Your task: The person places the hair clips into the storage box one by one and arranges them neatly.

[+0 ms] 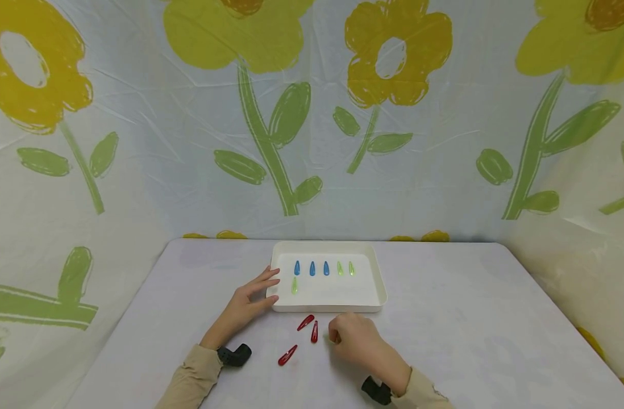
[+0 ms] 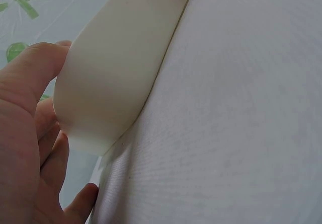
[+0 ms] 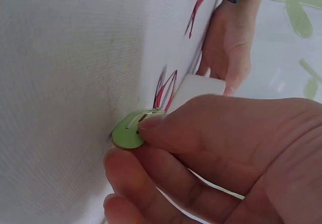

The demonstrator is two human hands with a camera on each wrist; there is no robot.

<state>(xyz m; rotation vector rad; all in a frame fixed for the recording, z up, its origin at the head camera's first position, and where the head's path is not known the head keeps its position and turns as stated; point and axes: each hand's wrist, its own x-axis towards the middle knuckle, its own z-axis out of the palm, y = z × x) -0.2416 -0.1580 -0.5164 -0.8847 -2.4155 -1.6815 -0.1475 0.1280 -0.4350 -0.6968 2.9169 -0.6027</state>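
In the right wrist view, my right hand [image 3: 201, 153] pinches a green snap hair clip [image 3: 128, 133] between thumb and fingers, close to the tabletop. From the head view that clip is hidden by the right hand [image 1: 357, 339], just in front of the white tray [image 1: 342, 307]. At the tray's left side, my left hand [image 1: 248, 304] touches the rim with spread, relaxed fingers; its thumb is by the near corner. Inside the tray, three blue clips [image 1: 312, 268] and two green clips [image 1: 351, 268] form a row, with one green clip [image 1: 294, 286] below at the left.
Red hair clips lie loose between the hands: one [image 1: 306, 322] near the tray's front edge, another [image 1: 314, 332] beside the right hand, a third [image 1: 287, 355] nearer me. The white-covered table [image 1: 470, 318] meets a flower-printed cloth [image 1: 189, 170] behind it.
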